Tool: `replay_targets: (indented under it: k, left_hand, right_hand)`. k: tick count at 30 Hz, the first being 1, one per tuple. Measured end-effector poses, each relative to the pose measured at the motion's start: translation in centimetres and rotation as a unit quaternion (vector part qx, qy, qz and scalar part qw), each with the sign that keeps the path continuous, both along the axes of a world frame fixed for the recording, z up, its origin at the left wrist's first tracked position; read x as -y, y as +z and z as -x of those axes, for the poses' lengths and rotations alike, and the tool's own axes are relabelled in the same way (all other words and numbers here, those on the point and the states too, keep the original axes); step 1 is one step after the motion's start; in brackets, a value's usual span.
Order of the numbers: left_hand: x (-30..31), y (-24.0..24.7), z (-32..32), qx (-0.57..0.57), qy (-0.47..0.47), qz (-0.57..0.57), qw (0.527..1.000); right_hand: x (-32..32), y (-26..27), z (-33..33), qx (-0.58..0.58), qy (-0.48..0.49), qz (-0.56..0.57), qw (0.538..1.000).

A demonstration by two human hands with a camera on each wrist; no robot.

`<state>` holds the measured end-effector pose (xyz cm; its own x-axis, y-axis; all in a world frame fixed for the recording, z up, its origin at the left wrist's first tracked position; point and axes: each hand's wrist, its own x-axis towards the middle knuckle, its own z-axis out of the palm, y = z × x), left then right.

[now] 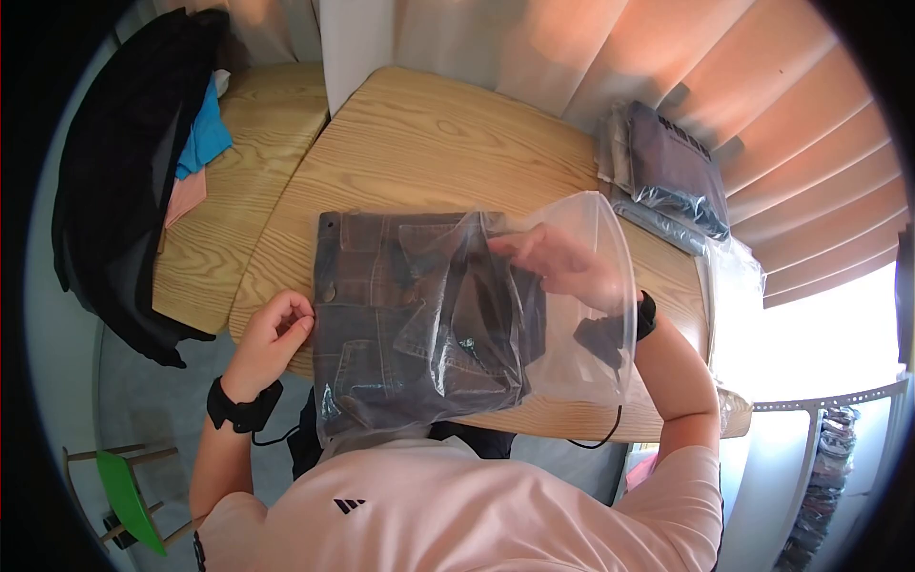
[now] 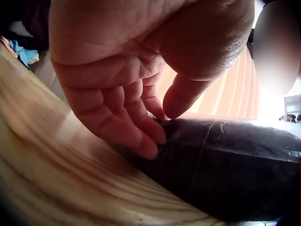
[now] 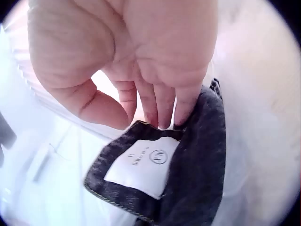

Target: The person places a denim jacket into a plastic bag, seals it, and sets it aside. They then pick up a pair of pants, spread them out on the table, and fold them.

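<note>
A folded dark denim jacket lies inside a clear plastic bag on the wooden table. My left hand is at the bag's left edge; in the left wrist view its curled fingers and thumb close on the plastic-covered edge. My right hand reaches through the bag's wide mouth on the right. In the right wrist view its fairly straight fingers touch the jacket's collar, beside a white label. The fingertips are partly hidden behind the denim.
Several bagged garments are stacked at the table's back right, near the pleated curtain. A black cloth and blue cloth lie on the left table. A green seat stands at lower left, and a perforated metal rail at right.
</note>
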<state>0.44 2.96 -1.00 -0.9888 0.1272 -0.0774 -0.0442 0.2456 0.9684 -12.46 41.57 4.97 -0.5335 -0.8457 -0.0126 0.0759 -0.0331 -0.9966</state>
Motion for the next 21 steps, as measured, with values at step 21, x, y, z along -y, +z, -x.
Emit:
replay_targets:
  k: [21]
  left_hand:
    - [-0.2, 0.0, -0.2, -0.005, 0.01, -0.003, 1.0]
  right_hand:
    - [3.3, 0.4, -2.8, -0.359, 0.016, -0.188, 0.914]
